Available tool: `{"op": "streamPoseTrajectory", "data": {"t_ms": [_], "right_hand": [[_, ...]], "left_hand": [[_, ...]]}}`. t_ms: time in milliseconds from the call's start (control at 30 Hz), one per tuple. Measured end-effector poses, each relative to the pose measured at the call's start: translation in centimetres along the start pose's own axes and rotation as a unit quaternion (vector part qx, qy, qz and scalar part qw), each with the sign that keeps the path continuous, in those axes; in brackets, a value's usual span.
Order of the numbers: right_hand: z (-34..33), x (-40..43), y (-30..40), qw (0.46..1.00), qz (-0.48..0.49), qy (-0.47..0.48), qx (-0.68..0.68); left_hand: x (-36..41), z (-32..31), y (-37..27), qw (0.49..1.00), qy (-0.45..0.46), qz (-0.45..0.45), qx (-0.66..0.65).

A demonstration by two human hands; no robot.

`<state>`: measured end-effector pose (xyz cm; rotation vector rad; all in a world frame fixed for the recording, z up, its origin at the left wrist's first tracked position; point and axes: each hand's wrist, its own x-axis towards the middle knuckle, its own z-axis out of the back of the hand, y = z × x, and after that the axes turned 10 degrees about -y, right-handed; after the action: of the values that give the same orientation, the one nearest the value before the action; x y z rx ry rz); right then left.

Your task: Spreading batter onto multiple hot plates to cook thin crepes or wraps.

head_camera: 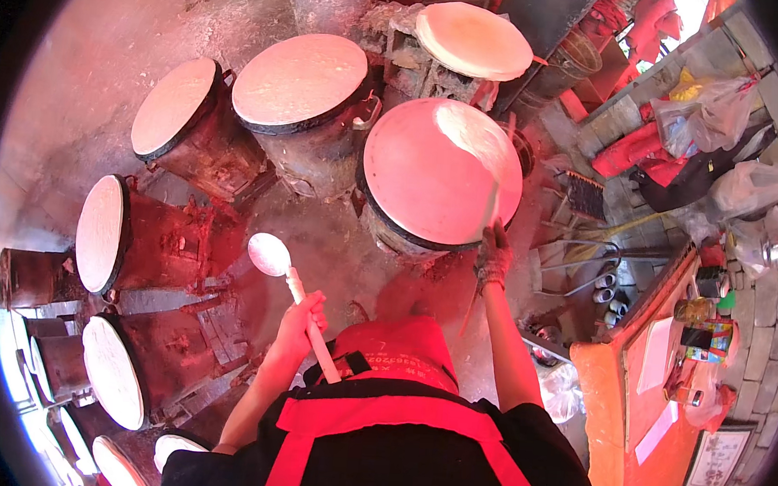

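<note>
My left hand is closed around the wooden handle of a ladle, its pale round bowl raised over the floor. A knit work glove covers my right hand, which grips a thin flat spreader at the near right rim of a round griddle. White batter lies in a crescent on the griddle's far right part. The rest of that griddle's surface looks smooth and bare. Beneath it stands a drum-shaped stove.
Several more drum stoves curve away leftward, among them griddles covered in pale sheets. A stack of round flatbreads sits on blocks at the back. To the right are a metal-framed stool, an orange-sided table and plastic bags.
</note>
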<state>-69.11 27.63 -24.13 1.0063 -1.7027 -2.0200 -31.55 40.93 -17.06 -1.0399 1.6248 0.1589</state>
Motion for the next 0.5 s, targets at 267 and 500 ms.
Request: {"op": "streamPoseTrajectory", "data": {"t_ms": [267, 500], "right_hand": [[-4.6, 1.7, 3.5, 0.957, 0.057, 0.225, -0.173], [5.1, 7.3, 6.3, 0.971, 0.014, 0.227, -0.076]], "left_hand": [[-1.1, -3.5, 3.9, 0.993, -0.111, -0.047, -0.013], [-2.2, -7.3, 8.7, 0.984, -0.161, -0.015, -0.075]]}}
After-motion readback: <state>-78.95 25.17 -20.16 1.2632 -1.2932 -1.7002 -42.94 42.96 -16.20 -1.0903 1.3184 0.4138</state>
